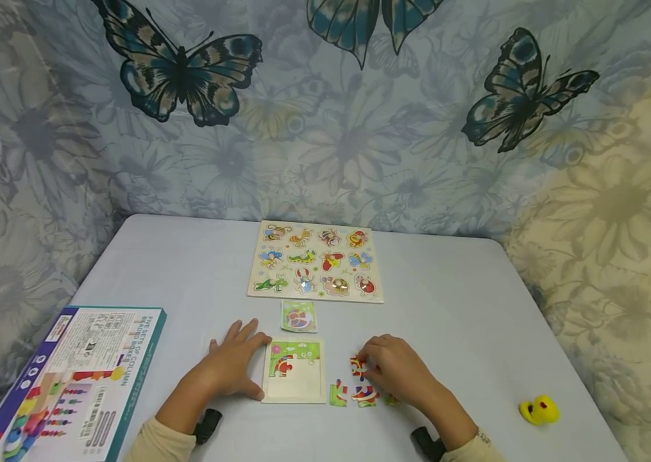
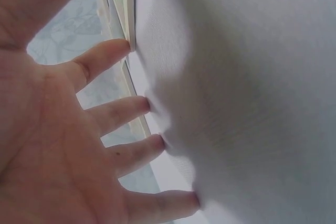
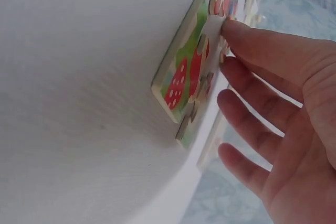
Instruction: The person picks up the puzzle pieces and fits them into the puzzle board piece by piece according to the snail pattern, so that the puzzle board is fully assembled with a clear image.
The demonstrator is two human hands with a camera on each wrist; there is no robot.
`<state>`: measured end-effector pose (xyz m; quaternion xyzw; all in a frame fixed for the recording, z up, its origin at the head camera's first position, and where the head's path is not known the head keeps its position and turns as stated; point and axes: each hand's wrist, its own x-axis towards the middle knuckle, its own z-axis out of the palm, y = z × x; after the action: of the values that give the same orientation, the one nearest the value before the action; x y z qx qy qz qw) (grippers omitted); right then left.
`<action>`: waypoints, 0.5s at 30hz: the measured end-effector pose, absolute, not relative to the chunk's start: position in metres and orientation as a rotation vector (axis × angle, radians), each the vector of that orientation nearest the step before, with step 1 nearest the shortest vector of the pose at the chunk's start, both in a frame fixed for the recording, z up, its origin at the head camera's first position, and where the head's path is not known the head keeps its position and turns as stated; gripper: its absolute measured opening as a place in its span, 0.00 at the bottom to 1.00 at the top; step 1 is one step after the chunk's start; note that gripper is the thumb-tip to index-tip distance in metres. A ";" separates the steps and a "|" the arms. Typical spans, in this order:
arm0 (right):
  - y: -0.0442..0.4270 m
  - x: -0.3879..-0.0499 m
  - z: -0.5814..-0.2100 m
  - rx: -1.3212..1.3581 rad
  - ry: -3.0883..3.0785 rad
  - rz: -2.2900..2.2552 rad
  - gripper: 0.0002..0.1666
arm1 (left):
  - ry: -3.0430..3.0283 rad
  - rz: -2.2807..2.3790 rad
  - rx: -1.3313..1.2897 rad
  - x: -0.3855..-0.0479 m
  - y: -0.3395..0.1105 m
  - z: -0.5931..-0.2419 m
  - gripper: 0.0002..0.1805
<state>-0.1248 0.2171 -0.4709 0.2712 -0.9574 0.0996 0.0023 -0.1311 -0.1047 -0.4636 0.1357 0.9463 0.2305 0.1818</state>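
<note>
Spread wide, my left hand (image 1: pixel 229 362) touches the left edge of a small wooden puzzle tray (image 1: pixel 304 388), index finger near its top corner and thumb at its bottom corner. Green and red pieces fill the tray's top and upper left. To the right, my right hand (image 1: pixel 397 366) pinches a red patterned puzzle piece (image 1: pixel 357 366) between thumb and index finger, low over the table; the fingers partly hide it. Loose pieces lie beside that hand: a green and red piece (image 1: pixel 338 393), a striped piece (image 1: pixel 365 396), and a green one with a dotted red shape (image 3: pixel 178 85).
Behind the tray lie a small picture card (image 1: pixel 299 316) and a larger wooden insect board (image 1: pixel 316 273). A big flat box (image 1: pixel 100 372) covers the table's left side. A yellow toy duck (image 1: pixel 540 409) sits at the right. Patterned cloth (image 1: pixel 354 160) hangs behind the table.
</note>
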 end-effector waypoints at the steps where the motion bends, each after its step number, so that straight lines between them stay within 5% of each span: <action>1: 0.217 -0.125 -0.471 0.850 -3.002 0.309 0.12 | 2.673 0.647 0.386 -0.131 -0.105 -0.464 0.48; 15: 0.214 -0.125 -0.467 0.863 -2.991 0.270 0.13 | 2.696 0.613 0.405 -0.133 -0.105 -0.468 0.49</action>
<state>-0.1249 0.2143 -0.4666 0.2761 -0.9572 0.0864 0.0086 -0.1329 -0.1045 -0.4684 0.1426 0.9503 0.2162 0.1730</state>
